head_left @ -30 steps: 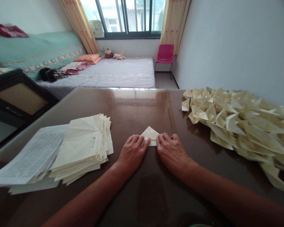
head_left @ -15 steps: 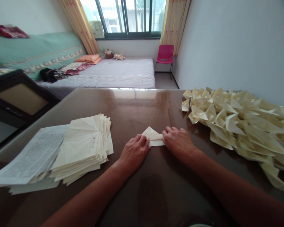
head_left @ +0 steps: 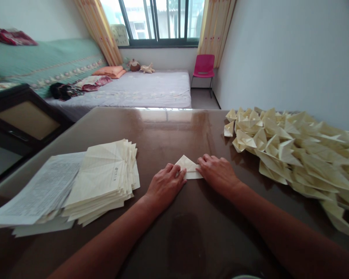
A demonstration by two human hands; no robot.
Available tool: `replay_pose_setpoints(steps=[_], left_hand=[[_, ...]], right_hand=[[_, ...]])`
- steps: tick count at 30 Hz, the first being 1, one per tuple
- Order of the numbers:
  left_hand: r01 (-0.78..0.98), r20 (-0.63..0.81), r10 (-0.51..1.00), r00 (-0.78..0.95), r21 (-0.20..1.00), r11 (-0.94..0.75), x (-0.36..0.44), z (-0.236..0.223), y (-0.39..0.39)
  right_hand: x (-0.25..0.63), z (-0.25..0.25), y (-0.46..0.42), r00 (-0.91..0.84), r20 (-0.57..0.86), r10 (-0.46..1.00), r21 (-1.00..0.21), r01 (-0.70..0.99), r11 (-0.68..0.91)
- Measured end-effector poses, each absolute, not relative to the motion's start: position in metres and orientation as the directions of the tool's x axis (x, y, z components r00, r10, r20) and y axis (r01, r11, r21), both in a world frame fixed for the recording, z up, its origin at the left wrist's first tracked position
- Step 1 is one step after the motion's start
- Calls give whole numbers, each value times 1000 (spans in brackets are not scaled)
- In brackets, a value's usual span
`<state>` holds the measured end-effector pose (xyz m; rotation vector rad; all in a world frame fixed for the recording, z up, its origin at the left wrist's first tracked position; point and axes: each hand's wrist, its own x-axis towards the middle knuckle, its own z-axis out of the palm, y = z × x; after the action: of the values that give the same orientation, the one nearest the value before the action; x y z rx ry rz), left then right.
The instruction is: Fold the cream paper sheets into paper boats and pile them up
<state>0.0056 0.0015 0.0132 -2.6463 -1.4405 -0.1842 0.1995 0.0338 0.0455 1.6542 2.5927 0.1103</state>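
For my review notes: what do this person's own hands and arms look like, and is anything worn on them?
The left hand and right hand are ungloved, with no ring, watch or bracelet showing. The left forearm and right forearm are bare; no sleeve shows in the picture.

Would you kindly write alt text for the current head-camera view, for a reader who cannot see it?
A person's left hand and right hand hold a folded paper with a pointed top on a glossy brown table. A paper stack lies to the left, a heap of boat-like folded papers to the right. Beyond are a bed and pink chair.
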Motion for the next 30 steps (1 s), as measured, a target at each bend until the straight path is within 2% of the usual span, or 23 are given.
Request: replay_pose_setpoints(steps=[4, 14, 19, 23, 25, 26, 30], left_hand=[[840, 182, 822, 540, -50, -540, 6, 13, 1], [840, 202, 821, 534, -24, -542, 5, 12, 0], [844, 204, 827, 524, 5, -536, 4, 13, 0], [839, 286, 827, 483, 116, -531, 4, 15, 0], [799, 354, 812, 465, 227, -557, 4, 19, -2], [762, 385, 801, 459, 294, -577, 5, 22, -4], [570, 460, 787, 411, 543, -616, 8, 31, -14]], right_hand=[[206, 44, 40, -417, -56, 907, 17, 908, 418], [219, 31, 60, -377, -145, 915, -314, 894, 319], [221, 28, 66, -400, -113, 910, -536, 795, 283], [216, 38, 61, -410, -32, 912, -664, 691, 287], [209, 49, 50, -388, 46, 921, -658, 681, 320], [205, 55, 42, -370, 102, 924, -616, 706, 351], [191, 76, 11, -479, 342, 808, -274, 772, 574]])
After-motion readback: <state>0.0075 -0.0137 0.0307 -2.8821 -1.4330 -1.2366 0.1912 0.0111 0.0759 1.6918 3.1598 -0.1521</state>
